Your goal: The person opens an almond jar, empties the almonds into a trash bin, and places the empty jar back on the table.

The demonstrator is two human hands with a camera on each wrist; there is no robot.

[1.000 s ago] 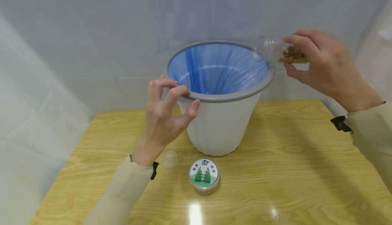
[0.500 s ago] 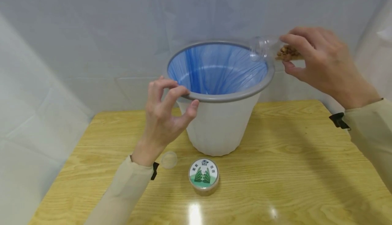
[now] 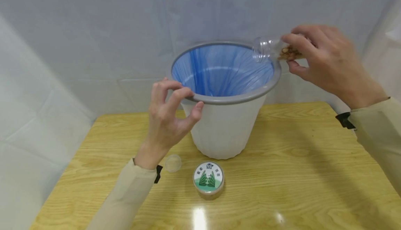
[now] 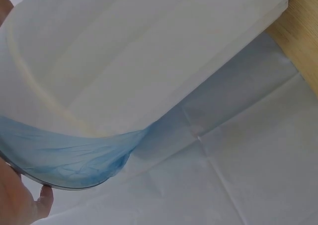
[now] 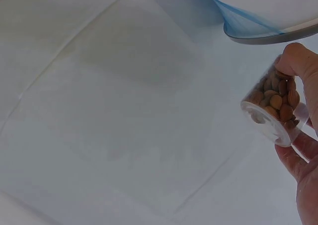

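Glossy wood-grain counter [image 3: 282, 174]; matt white plastic bin [image 3: 223, 129] with smooth grey rim, thin blue plastic liner [image 3: 219, 70]; clear plastic bottle [image 3: 266, 49]; creased white cloth backdrop [image 3: 94, 31].

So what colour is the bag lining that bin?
Blue, translucent and creased, inside the white bin with its grey rim; the bag shows best in the head view.
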